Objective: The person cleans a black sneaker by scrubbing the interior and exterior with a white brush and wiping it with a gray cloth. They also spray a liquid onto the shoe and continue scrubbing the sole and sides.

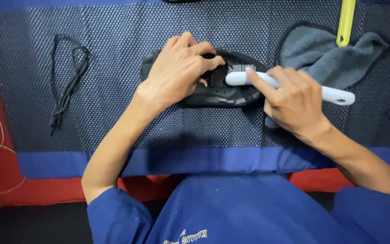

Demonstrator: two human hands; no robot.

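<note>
Our L hand (pixel 177 70) clamps the black shoe (pixel 224 90) at mat (pixel 113 54) centre. R hand (pixel 294 101) grips white brush (pixel 335 95), bristles on shoe. Grey cloth (pixel 321 54) toward mat's far R corner, yellow handle (pixel 345 22) on it. Black laces (pixel 66 81) near L edge.

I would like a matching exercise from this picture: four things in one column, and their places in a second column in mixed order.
Things:
1. black shoe
2. white brush
3. black laces
4. grey cloth

Places:
A. lying loose at the far left of the mat
B. held in the right hand, bristles on the shoe
C. under the left hand, in the middle of the mat
D. crumpled behind the right hand, a yellow handle resting on it

Pairs: 1-C, 2-B, 3-A, 4-D
</note>
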